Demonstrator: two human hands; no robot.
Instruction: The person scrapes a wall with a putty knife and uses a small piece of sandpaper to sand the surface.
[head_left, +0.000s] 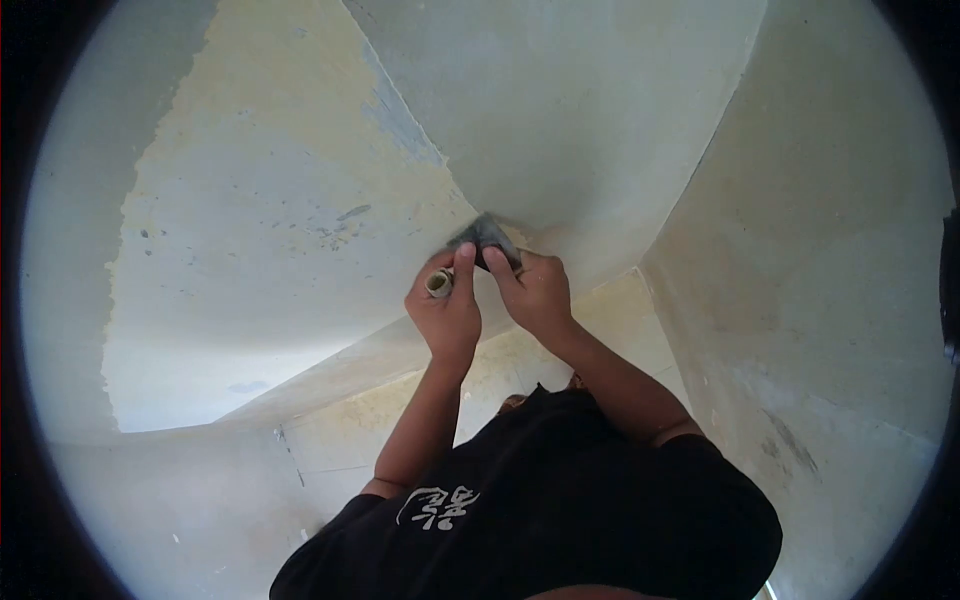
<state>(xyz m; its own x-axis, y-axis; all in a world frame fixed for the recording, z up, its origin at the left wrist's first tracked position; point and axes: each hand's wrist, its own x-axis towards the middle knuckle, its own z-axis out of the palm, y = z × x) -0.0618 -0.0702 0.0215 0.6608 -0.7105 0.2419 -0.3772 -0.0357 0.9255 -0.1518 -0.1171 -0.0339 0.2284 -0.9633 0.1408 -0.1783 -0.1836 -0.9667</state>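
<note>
A grey, thin-bladed scraper (pixel 487 232) is pressed into the line where two plastered surfaces meet. My left hand (pixel 445 308) is closed, with its thumb lying against the tool's lower left side. Out of that same fist pokes a pale, round, hollow end (pixel 438 284), like the butt of a handle; whether it belongs to the scraper is hidden. My right hand (pixel 538 293) grips the tool's right edge, thumb on its face and fingers curled behind. Both thumbs nearly meet in front of the corner.
To the left spreads a patchy plastered surface (pixel 240 220) with grey chips and a ragged edge. A smoother grey surface (pixel 570 90) adjoins it. Another wall (pixel 820 230) rises on the right, with dark scuffs lower down. The pale floor (pixel 375 425) shows below my arms.
</note>
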